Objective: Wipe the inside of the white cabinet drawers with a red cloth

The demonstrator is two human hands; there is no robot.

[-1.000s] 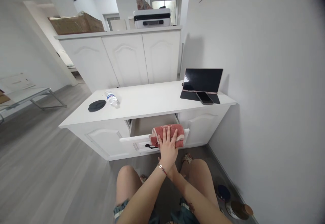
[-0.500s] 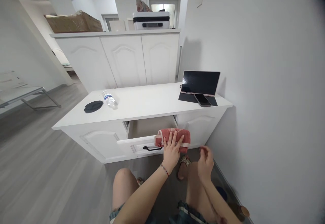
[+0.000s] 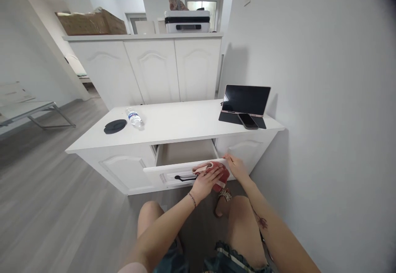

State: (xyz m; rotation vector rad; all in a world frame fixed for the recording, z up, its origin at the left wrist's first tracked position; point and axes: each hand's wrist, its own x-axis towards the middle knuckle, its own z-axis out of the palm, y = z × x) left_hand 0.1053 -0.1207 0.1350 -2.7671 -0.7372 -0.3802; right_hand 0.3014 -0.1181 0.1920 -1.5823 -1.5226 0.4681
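A red towel with pale edging lies folded against the front of the pulled-out drawer. My left hand presses it there, fingers laid across the cloth, right of the black handle. At the drawer front's upper right corner, my right hand grips the edge with its fingertips, close beside the towel. The bare drawer floor shows behind the front panel.
On the white cabinet top are a clear bottle, a flat black item, a propped tablet and a phone. A wall rises at the right. My knees are below the drawer.
My right hand has moved up and left onto the drawer's corner. My left hand has slid slightly down and left, and the towel now bunches lower on the front panel.
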